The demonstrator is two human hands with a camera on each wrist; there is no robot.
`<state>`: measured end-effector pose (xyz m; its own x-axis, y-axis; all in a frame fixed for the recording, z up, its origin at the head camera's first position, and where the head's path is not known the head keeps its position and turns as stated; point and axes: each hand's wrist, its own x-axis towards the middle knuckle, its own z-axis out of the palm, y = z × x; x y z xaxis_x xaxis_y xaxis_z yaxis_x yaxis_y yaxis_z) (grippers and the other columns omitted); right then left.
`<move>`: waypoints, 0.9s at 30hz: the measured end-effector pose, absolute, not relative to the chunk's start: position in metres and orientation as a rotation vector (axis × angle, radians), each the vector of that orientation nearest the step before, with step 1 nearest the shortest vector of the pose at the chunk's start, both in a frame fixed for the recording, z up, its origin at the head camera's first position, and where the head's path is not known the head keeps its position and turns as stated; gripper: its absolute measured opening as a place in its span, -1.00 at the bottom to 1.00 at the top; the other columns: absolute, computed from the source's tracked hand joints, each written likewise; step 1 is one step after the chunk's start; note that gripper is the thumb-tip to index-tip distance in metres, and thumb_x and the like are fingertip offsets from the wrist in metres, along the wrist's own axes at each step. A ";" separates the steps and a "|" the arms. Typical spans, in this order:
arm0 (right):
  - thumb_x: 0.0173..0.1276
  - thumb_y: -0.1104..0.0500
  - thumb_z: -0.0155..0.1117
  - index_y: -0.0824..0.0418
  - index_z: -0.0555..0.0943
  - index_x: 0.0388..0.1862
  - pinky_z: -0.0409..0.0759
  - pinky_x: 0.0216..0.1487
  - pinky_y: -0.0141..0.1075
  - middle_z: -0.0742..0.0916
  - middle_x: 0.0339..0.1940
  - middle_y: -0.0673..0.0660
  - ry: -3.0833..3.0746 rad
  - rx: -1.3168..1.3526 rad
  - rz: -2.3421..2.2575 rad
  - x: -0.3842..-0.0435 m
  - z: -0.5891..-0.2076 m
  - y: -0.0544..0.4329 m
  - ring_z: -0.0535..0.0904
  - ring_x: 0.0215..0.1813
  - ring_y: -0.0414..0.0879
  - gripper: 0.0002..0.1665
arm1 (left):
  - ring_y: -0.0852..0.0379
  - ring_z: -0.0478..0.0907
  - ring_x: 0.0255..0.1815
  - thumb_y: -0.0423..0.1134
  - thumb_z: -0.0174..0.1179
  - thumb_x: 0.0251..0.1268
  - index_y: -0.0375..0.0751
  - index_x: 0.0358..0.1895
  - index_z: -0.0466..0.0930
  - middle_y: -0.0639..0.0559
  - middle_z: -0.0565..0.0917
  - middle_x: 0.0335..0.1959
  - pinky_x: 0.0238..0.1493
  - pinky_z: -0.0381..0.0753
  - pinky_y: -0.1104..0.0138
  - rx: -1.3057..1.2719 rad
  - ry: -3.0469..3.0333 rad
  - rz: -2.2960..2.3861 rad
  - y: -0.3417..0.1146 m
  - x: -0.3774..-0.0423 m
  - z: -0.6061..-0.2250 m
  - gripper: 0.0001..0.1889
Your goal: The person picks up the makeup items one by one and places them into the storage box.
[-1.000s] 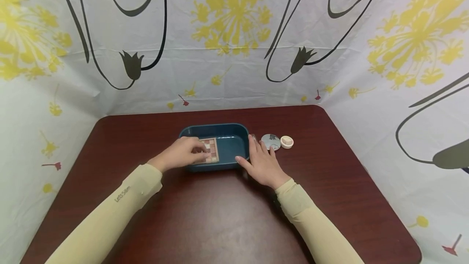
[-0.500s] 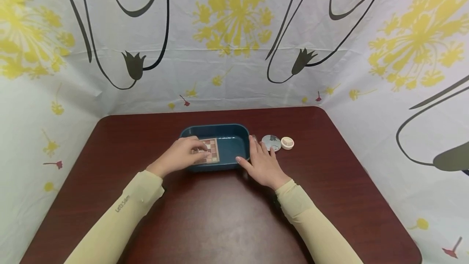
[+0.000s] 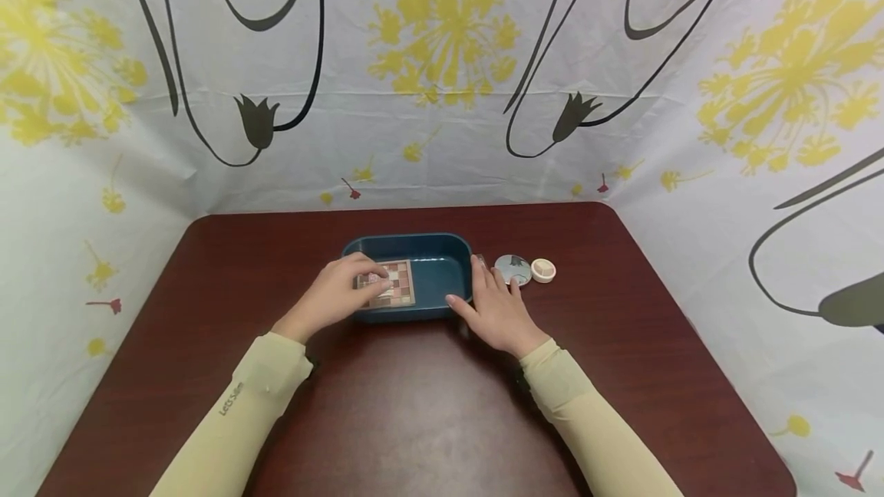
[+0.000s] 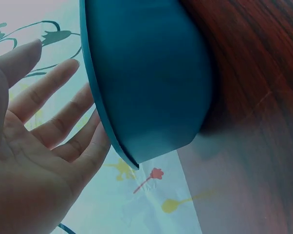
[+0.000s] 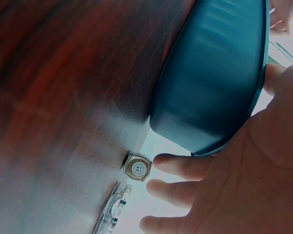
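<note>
A teal tray (image 3: 440,278) stands on the dark wood table. In its left half lies a flat square (image 3: 402,282) patterned with pink, brown and cream blocks, like an eyeshadow palette. My left hand (image 3: 331,291) reaches over the tray's left rim, fingers loosely bent above the palette and hiding its left part. The left wrist view has this left hand (image 4: 59,136) with fingers spread along the tray's rim, gripping nothing. At the opposite end, my right hand (image 3: 499,311) rests with straight fingers outside the wall and its thumb at the near right corner.
Right of the tray are a round disc (image 3: 512,269) with a grey print and a small cream ring-like piece (image 3: 543,271). The right wrist view has a small square-bottomed container (image 5: 137,167) with a round label near the fingertips. A patterned sheet (image 3: 442,136) surrounds the table.
My left hand has drawn slightly back, and more of the palette's patterned face shows. The right hand stays at the tray's right end. The head view has shifted a little.
</note>
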<state>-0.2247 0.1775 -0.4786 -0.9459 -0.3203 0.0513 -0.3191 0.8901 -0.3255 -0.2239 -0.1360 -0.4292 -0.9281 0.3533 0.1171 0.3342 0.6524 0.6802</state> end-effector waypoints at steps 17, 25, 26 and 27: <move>0.37 -0.63 -0.35 0.17 -0.16 0.68 -0.04 0.43 0.39 0.14 0.65 0.20 3.062 -0.524 -0.513 -0.225 -0.479 0.176 0.11 0.57 0.30 0.22 | -0.11 0.32 0.37 0.03 0.33 0.35 -0.02 0.25 0.62 -0.06 0.47 0.30 0.26 0.43 -0.15 0.496 2.949 1.161 -0.150 -0.217 -0.443 -0.54; 0.37 -0.63 -0.34 0.17 -0.18 0.68 -0.06 0.43 0.39 0.12 0.65 0.20 3.050 -0.524 -0.528 -0.226 -0.478 0.176 0.10 0.57 0.30 0.21 | -0.17 0.14 0.51 0.09 0.35 0.31 0.02 0.43 0.44 -0.12 0.20 0.54 0.28 0.38 -0.21 0.443 2.965 1.153 -0.154 -0.212 -0.451 -0.35; 0.38 -0.62 -0.33 0.17 -0.18 0.68 -0.06 0.43 0.39 0.12 0.65 0.20 3.048 -0.523 -0.530 -0.225 -0.478 0.176 0.10 0.57 0.30 0.21 | -0.17 0.13 0.52 0.10 0.35 0.30 0.04 0.46 0.40 -0.11 0.17 0.56 0.28 0.38 -0.21 0.441 2.965 1.155 -0.154 -0.211 -0.453 -0.31; 0.38 -0.62 -0.33 0.17 -0.18 0.68 -0.07 0.43 0.39 0.12 0.65 0.20 3.045 -0.523 -0.533 -0.225 -0.478 0.176 0.10 0.57 0.30 0.21 | -0.17 0.11 0.53 0.11 0.35 0.30 0.06 0.49 0.36 -0.11 0.14 0.58 0.28 0.38 -0.21 0.440 2.964 1.159 -0.154 -0.210 -0.454 -0.28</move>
